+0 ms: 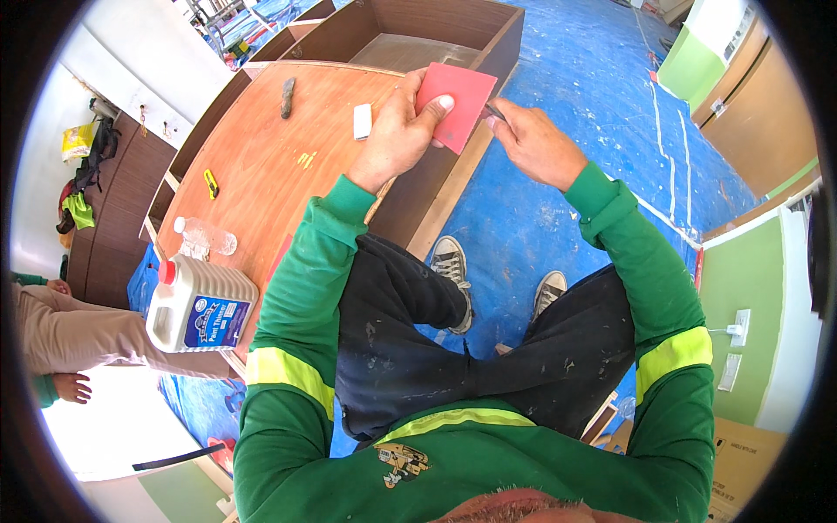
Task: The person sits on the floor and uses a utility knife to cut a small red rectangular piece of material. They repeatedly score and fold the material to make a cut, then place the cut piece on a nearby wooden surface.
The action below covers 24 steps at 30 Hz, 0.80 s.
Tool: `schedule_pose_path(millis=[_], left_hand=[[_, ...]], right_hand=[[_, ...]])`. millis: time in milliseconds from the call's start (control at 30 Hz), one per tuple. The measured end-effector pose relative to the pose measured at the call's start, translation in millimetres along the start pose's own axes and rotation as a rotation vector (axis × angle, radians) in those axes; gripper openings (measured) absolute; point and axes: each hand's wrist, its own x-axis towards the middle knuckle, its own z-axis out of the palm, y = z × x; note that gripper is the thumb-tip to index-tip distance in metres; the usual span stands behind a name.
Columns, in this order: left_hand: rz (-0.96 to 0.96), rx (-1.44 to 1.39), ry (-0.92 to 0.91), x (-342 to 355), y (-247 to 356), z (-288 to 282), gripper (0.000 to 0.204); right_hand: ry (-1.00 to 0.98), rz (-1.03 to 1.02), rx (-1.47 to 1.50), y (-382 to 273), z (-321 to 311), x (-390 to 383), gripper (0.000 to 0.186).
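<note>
In my left hand (397, 131) is a thin, flat red rectangular sheet (462, 100), with the thumb pressed on its face. My right hand (539, 144) is closed around a small dark tool (494, 112) at the sheet's right edge. Most of that tool is hidden by the fingers, so its kind does not show. On the curved wooden panel (253, 139) beside my left arm lie a small white block (362, 122), a dark brown elongated piece (288, 98), several small yellow bits (306, 159) and a yellow utility knife (211, 184).
A clear plastic bottle (209, 236) lies near a jug (202, 305) with a red cap at the panel's near left. Dark brown wooden cabinet frames (436, 26) border the panel. Blue sheeting (567, 78) covers the floor. Another person's leg (87, 336) is at the left.
</note>
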Motion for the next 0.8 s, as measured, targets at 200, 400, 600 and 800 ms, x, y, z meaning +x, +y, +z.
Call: schedule_pose_path(millis=[200, 400, 600, 800], left_hand=[[-0.016, -0.002, -0.071, 2, -5, -8, 0.051], [-0.043, -0.052, -0.078, 0, -5, -4, 0.054], [-0.035, -0.046, -0.058, 2, -6, -5, 0.055], [-0.059, 0.014, -0.081, -1, 0, -1, 0.054]], right_hand=[[-0.006, -0.045, -0.023, 0, 1, -1, 0.034], [-0.087, 0.025, -0.064, 0, 0, -3, 0.032], [-0.043, 0.012, 0.040, 1, -9, -6, 0.034], [-0.007, -0.015, -0.028, -2, -12, -10, 0.038]])
